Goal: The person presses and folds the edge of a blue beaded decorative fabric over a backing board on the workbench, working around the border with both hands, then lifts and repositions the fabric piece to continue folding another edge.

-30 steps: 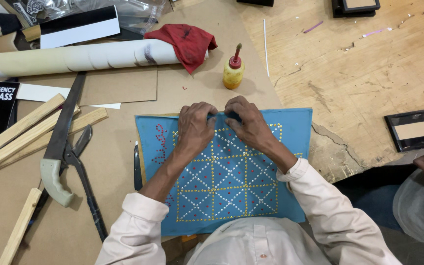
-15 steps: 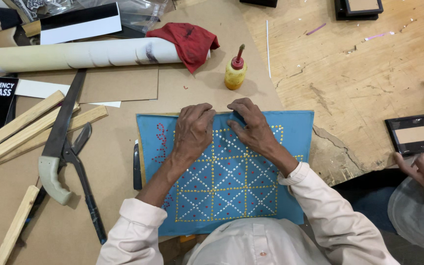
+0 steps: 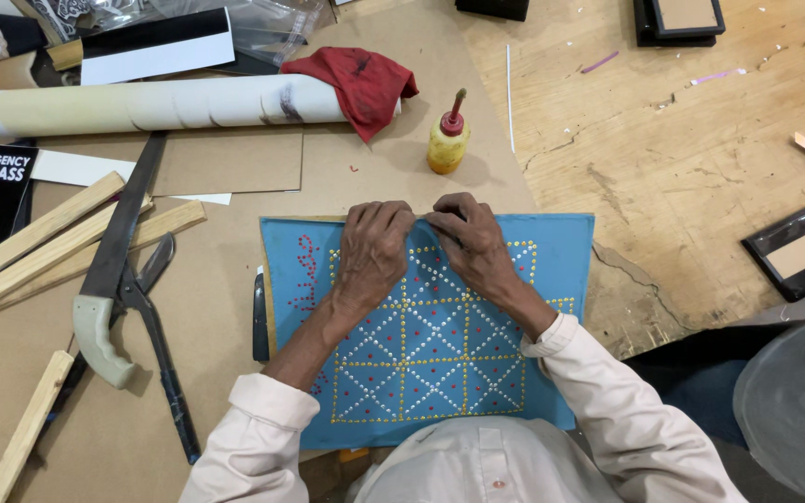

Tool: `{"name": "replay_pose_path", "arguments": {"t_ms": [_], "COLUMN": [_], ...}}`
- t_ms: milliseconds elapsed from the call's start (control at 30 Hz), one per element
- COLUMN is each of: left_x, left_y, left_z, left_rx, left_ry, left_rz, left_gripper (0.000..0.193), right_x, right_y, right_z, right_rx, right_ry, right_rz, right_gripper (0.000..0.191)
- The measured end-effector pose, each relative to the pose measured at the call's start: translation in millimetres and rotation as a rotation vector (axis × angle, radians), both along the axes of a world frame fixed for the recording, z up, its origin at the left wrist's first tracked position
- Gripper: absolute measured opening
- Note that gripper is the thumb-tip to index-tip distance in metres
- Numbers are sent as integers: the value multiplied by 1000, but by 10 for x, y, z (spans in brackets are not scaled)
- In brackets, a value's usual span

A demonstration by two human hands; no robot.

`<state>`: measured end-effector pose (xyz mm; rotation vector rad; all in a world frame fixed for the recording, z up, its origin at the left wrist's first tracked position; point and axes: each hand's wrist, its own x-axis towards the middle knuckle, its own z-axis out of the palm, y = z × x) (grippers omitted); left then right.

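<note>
A blue fabric panel (image 3: 552, 256) with a dotted grid pattern of white, yellow and red dots lies flat on brown cardboard (image 3: 235, 279) in front of me. My left hand (image 3: 375, 256) rests palm down on its upper middle, fingers at the top edge. My right hand (image 3: 468, 237) lies beside it, fingertips pressing the same top edge. The two hands almost touch. Neither hand lifts anything. A small dark knife (image 3: 260, 317) lies along the panel's left edge.
A yellow glue bottle (image 3: 446, 140) with a red tip stands beyond the panel. A red cloth (image 3: 356, 79) lies on a paper roll (image 3: 160, 102). A handsaw (image 3: 114, 270), scissors (image 3: 156, 326) and wooden strips (image 3: 39, 237) lie left. Black frames (image 3: 798, 251) sit right, near another person's clothing (image 3: 794, 410).
Both hands have stayed at the panel's top edge, shifting only slightly. The other person's hand at the right has withdrawn toward the frame edge.
</note>
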<state>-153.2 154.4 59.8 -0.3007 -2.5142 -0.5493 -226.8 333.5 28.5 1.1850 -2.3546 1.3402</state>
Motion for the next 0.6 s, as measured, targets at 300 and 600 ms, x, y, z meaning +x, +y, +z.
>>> {"name": "replay_pose_path", "arguments": {"t_ms": [300, 600], "left_x": [-33, -76], "left_y": [-3, -55], "left_z": [-54, -80], "left_rx": [100, -263], "left_ry": [18, 26], "left_rz": [31, -25], "left_gripper": [11, 6], "right_x": [-50, -34], "right_y": [-103, -128], "right_z": [45, 23], "right_rx": [71, 152], "right_ry": [-79, 100], "right_rz": [-1, 32], "right_gripper": [14, 16]}}
